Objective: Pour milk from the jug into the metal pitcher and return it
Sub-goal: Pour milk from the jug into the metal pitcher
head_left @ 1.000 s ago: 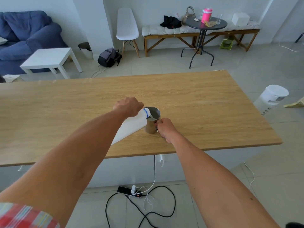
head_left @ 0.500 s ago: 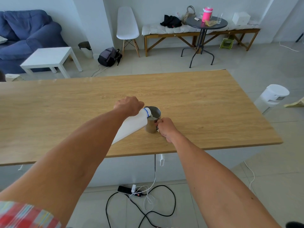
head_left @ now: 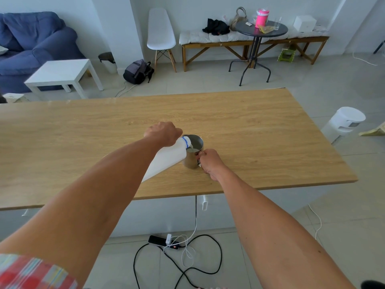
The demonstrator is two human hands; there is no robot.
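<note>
A white plastic milk jug (head_left: 166,158) with a blue ring at its neck is tilted steeply, its mouth over the rim of the metal pitcher (head_left: 192,152). My left hand (head_left: 163,133) grips the jug near its top. White milk shows inside the pitcher, which stands upright on the wooden table (head_left: 260,142) near the front edge. My right hand (head_left: 208,161) is closed on the pitcher's handle at its right side. The jug's lower part is partly hidden behind my left forearm.
The table's front edge runs just below my hands. On the floor beneath lie a power strip (head_left: 162,240) and looped cables. A white fan (head_left: 343,126) stands right of the table; a chair (head_left: 160,32), bench and round table stand far behind.
The jug has stayed tilted over the pitcher; both hands hold nearly the same positions, with only a slight shift.
</note>
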